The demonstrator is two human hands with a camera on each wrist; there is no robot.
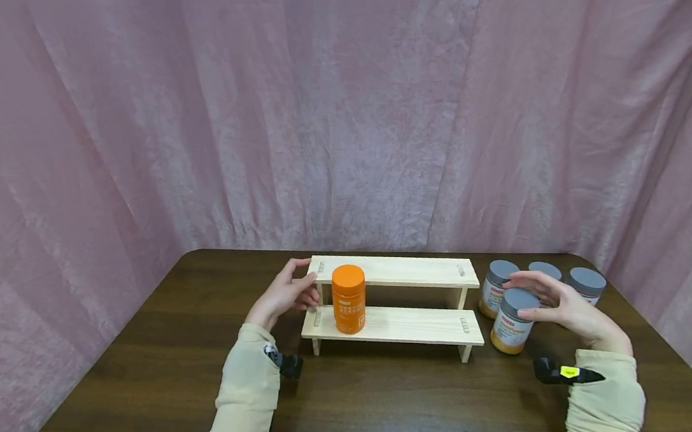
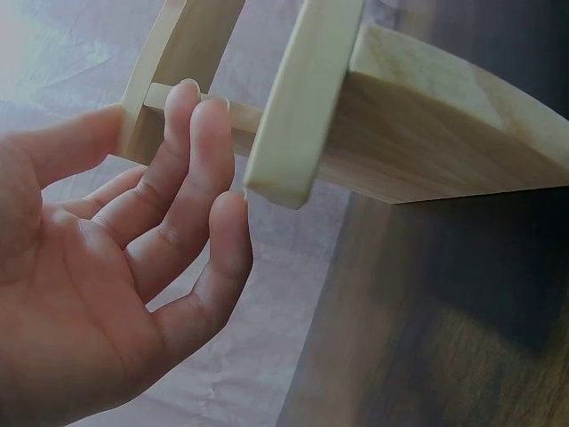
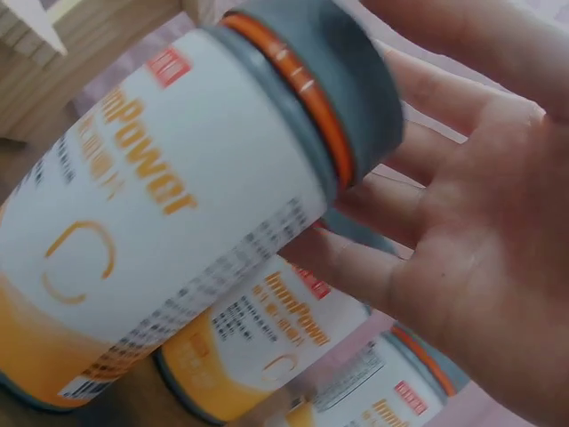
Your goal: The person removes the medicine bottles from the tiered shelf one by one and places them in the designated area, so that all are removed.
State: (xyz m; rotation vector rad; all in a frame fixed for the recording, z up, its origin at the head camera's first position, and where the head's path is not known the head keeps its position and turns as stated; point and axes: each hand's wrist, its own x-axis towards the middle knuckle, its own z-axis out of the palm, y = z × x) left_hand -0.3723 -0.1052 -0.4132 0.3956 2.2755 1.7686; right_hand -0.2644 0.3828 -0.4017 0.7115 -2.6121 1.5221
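At the left end of a two-tier wooden rack [image 1: 395,323], my left hand [image 1: 284,294] pinches the upper board [image 1: 396,269] between thumb and index finger. Its other fingers [image 2: 213,151] curl loosely beside the rack's end. An orange jar [image 1: 350,298] stands upright on the lower board, toward the left. Right of the rack, my right hand [image 1: 561,306] holds a white and yellow jar [image 1: 512,325] by its grey lid, thumb on the near side and fingers around the back. The label on this jar [image 3: 169,142] faces the right wrist camera.
Several similar grey-lidded jars, among them one at the left [image 1: 497,284] and one at the right [image 1: 586,282], stand close behind the held jar. A pink curtain [image 1: 372,100] hangs behind the dark wooden table [image 1: 373,410].
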